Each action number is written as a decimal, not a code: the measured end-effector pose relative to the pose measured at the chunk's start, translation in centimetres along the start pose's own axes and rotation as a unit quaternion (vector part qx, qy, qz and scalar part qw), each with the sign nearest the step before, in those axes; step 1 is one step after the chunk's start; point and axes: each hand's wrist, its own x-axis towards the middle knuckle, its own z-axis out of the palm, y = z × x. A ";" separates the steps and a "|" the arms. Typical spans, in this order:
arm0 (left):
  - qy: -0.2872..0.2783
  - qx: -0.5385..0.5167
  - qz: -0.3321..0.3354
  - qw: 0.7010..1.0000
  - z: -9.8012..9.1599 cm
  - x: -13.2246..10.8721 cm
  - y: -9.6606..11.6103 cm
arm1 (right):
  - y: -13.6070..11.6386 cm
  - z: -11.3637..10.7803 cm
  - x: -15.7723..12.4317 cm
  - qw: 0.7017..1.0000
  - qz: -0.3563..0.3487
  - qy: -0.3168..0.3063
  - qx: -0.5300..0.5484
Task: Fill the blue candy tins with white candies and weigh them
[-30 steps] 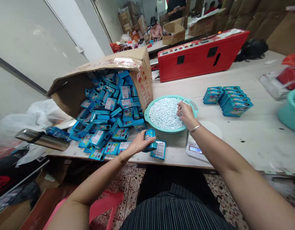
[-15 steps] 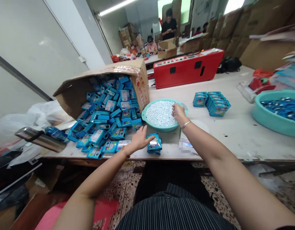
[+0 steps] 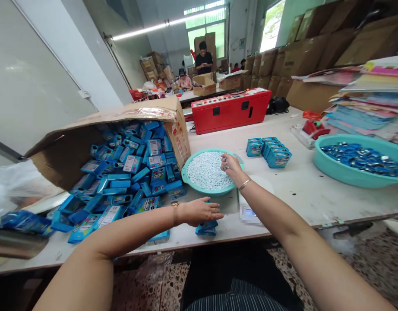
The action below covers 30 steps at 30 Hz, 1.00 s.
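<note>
My left hand [image 3: 203,211] is stretched out flat, palm down, over a small blue container [image 3: 206,230] by the table's front edge. It partly covers the container, and I cannot tell if it touches it. My right hand [image 3: 230,166] is closed over the right side of a turquoise basin [image 3: 183,173]. Small white and pale blue pellets [image 3: 207,170] fill that basin. What the right fingers hold is too small to make out. Beneath my right wrist lies a white scale [image 3: 250,214] with a lit display, partly hidden by the forearm.
A tipped cardboard box [image 3: 181,134] spills blue containers [image 3: 121,183] across the left. Rows of similar containers [image 3: 278,156] stand right of the basin. Farther right are a second turquoise basin [image 3: 348,175] with blue and silver pieces, a red machine [image 3: 231,113] behind, and stacked sheets [image 3: 370,108].
My left hand has moved right, from beside the small blue container to over it. My right hand stays closed at the pellet basin. The camera view has shifted.
</note>
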 end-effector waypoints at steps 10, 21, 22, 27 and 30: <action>-0.039 -0.013 -0.021 0.999 0.0 -1.3 -2.5 | 1.4 -0.7 0.9 0.999 0.030 0.012 0.013; 0.147 0.024 -0.040 0.988 5.4 -2.4 -1.4 | 1.2 -0.7 0.1 0.998 0.042 0.019 0.045; 0.131 0.036 -0.036 0.990 5.7 -2.5 -1.4 | 1.1 -0.8 -0.1 0.998 0.043 0.017 0.050; 0.043 0.014 0.007 0.999 5.6 -3.5 -2.4 | 0.7 -0.9 -1.6 0.995 0.055 -0.007 0.086; 0.012 0.018 0.025 0.999 5.8 -3.9 -3.5 | 0.8 -0.8 -3.2 0.985 0.085 -0.056 0.137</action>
